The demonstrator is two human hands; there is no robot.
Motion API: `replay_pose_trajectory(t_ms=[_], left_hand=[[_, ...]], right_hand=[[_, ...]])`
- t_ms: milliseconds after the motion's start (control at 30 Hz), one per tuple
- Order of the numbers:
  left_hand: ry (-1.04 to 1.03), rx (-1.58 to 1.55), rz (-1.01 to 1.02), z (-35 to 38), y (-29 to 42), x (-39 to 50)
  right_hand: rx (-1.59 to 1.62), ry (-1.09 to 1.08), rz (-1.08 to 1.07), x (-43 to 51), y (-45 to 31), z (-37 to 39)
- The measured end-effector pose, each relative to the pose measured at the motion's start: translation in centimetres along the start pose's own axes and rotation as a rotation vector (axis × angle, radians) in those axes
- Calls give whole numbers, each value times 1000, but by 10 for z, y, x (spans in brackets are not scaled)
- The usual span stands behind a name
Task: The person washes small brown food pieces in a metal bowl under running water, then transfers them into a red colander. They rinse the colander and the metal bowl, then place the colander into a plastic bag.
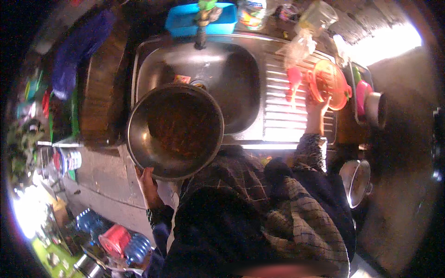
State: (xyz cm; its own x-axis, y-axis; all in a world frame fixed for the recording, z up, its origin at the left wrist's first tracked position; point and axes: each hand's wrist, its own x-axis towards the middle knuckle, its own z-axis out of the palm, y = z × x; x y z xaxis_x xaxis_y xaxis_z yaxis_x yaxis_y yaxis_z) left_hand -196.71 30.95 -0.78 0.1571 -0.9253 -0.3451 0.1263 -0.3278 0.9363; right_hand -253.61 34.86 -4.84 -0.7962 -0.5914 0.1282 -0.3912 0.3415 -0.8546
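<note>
In my left hand (148, 186) is the near rim of a wide metal bowl (142, 139), held over the front left of a stainless steel sink (240, 111). Dark brownish pieces lie in the bowl, too dim to identify. Over the ribbed drainboard (278, 127), my right hand (317, 109) grips an orange plastic bowl (342, 83) by its near side, thumb at the rim. The orange bowl is tilted and its inside is partly visible. A pink plastic item (294, 78) lies on the drainboard left of my right hand.
A faucet (200, 36) rises behind the sink, before a blue basin (180, 21). A small packet (182, 79) lies in the sink near the drain. Clear plastic bags (299, 52) and a jar (320, 15) sit back right. A metal pot (356, 184) stands right of me.
</note>
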Motion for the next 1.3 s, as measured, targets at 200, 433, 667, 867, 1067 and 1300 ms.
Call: replay_pose_trajectory(t_ms=[200, 433, 667, 867, 1067, 1300], left_hand=[[59, -31, -72, -14, -2, 0], [97, -43, -39, 22, 42, -16], [0, 141, 105, 59, 79, -13], [-100, 463, 345, 94, 97, -2], [-112, 777, 554, 136, 113, 9], [57, 961, 651, 182, 111, 22]], right_hand=[[-466, -44, -31, 75, 13, 4], [-450, -154, -109, 42, -11, 64], [-102, -582, -29, -66, -31, 167], [255, -779, 291, -83, -33, 199], [541, -906, 589, -77, -23, 207], [656, -969, 757, -85, -14, 199]])
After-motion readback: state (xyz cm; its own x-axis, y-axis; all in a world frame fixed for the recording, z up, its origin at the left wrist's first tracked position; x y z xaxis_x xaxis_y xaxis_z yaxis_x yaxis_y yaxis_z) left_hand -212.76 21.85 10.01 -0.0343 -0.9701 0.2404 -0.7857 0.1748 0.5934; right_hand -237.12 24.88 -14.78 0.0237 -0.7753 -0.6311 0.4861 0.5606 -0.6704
